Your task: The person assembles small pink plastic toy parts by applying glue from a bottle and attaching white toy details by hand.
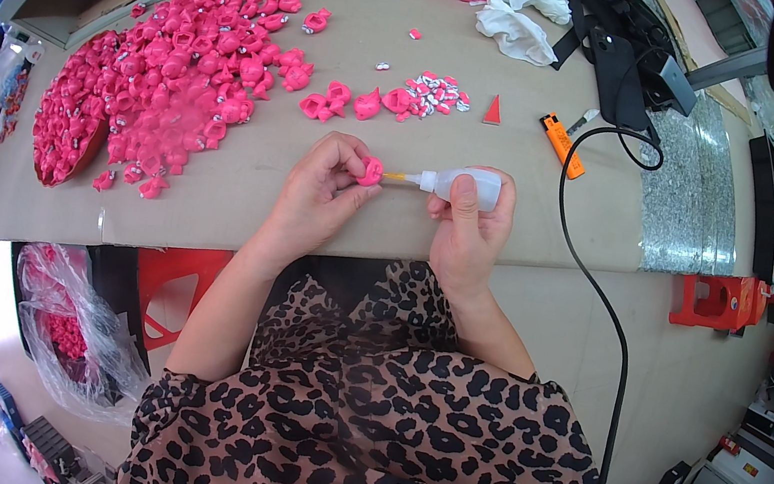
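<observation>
Between the fingertips of my left hand (322,189) is a small hollow pink plastic piece (371,172). My right hand (472,230) is wrapped round a white squeeze bottle (479,188), held on its side with the thumb on top. Its thin yellow nozzle (399,177) points left and reaches the pink piece; whether the tip touches it or enters it I cannot tell. Just beyond my hands, several pink pieces (366,103) lie in a row beside a small pile of pink-and-silver bits (439,95).
A large heap of pink pieces (183,58) spreads over the table's left. At right lie an orange cutter (562,146), a red triangle (494,110) and a black cable (594,275). Crumpled white cloth (518,25) and a black bag (617,66) are farther back. A red stool (714,301) stands at right.
</observation>
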The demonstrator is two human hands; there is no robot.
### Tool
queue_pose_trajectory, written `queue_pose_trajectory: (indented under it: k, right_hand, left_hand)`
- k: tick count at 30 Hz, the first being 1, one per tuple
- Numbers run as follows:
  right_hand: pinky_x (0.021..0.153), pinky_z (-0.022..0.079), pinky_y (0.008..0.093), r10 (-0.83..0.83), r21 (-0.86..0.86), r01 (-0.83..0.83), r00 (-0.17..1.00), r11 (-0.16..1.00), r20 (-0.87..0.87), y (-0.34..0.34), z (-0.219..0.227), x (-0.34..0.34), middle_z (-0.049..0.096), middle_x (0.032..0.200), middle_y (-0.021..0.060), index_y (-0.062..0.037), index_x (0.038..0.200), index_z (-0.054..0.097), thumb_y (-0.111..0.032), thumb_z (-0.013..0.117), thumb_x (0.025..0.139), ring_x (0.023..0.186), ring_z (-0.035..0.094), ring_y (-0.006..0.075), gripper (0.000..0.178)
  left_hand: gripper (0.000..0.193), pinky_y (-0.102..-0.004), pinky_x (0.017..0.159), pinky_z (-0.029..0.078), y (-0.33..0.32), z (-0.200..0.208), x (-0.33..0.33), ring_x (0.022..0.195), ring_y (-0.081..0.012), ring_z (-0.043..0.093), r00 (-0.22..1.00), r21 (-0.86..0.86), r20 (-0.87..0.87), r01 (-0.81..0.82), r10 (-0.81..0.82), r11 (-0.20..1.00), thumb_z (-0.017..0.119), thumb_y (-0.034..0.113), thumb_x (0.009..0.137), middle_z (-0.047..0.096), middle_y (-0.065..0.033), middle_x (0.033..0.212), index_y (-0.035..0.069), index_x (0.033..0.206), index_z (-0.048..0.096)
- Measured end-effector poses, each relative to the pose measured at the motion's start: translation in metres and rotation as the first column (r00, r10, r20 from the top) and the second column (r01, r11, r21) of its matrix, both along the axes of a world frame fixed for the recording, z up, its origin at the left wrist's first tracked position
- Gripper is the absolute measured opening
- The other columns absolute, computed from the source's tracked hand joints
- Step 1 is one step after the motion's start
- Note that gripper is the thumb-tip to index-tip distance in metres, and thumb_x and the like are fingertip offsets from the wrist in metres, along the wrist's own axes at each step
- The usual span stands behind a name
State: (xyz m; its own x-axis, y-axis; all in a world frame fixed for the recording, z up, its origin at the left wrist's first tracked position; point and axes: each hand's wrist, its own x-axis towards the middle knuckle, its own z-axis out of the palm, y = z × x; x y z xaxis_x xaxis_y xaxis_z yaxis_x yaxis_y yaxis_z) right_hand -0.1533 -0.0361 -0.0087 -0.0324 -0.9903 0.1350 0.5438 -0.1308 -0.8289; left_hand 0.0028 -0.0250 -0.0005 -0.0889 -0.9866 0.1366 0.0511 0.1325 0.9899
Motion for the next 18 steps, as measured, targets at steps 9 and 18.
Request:
queue_pose_trajectory:
  k: [9,18]
  right_hand:
    - [0.052,0.039,0.0215,0.004,0.03,-0.005,1.0,1.0,0.013,-0.002,-0.002,0.0,0.05,0.074,0.0055,-0.0034,0.09,0.038,-0.015,0.052,0.083,0.057,0.047,0.0099,0.02]
    - [0.059,0.042,0.0233,0.032,0.135,-0.066,0.97,0.989,0.241,-0.017,0.013,-0.008,0.052,0.08,0.0073,-0.0033,0.09,0.039,-0.007,0.054,0.08,0.065,0.051,0.0115,0.018]
  left_hand:
    - [0.024,-0.0218,0.079,0.043,0.0,-0.001,0.001,0.086,-0.0084,0.048,1.0,-0.003,-0.006,0.016,-0.016,1.0,0.051,-0.015,0.072,0.039,-0.0057,0.096,0.003,0.081,0.038]
    - [0.022,-0.0234,0.076,0.045,-0.001,-0.004,0.001,0.084,-0.0108,0.049,0.994,0.05,-0.105,0.006,-0.001,0.999,0.053,-0.012,0.073,0.044,-0.0065,0.092,0.002,0.081,0.038]
